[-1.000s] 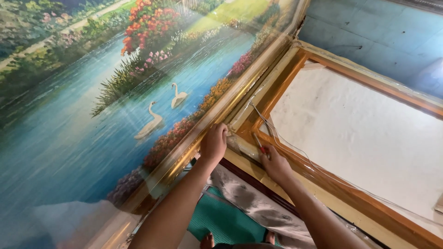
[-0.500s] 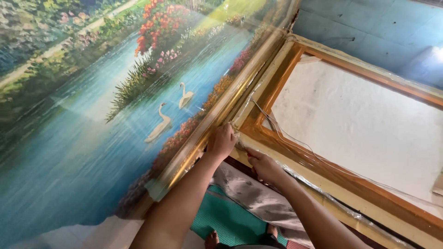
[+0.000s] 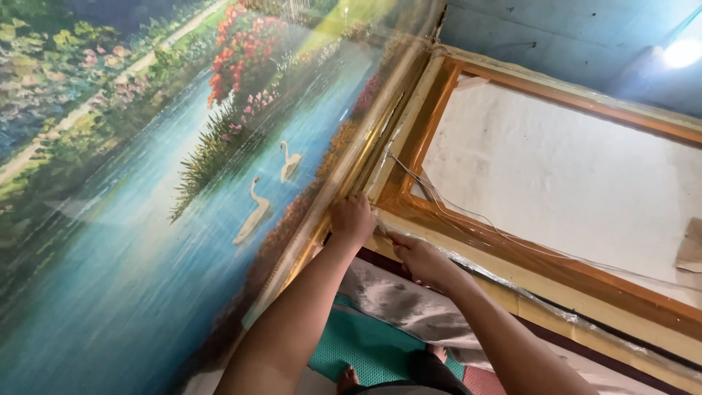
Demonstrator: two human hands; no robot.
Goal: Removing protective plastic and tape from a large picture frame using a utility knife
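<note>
A large painting (image 3: 161,219) of a river with two swans and red flowers, covered in glossy clear film, fills the left. Beside it leans the back of a wooden frame (image 3: 504,241) with white canvas. My left hand (image 3: 352,219) presses closed fingers on the painting's gilded edge. My right hand (image 3: 417,256) pinches a strip of clear plastic wrap (image 3: 468,219) at the wooden frame's lower corner; the loose wrap trails up and right along the frame.
A blue wall (image 3: 556,36) with a bright lamp (image 3: 684,53) stands behind. Below my arms lie a grey cloth (image 3: 395,303) and a teal mat (image 3: 365,347), with my foot (image 3: 347,379) on it.
The view has shifted so the painting and frame sit further right. My right hand dropped lower along the frame's corner, pulling the plastic strip; my left hand stays on the gilded edge.
</note>
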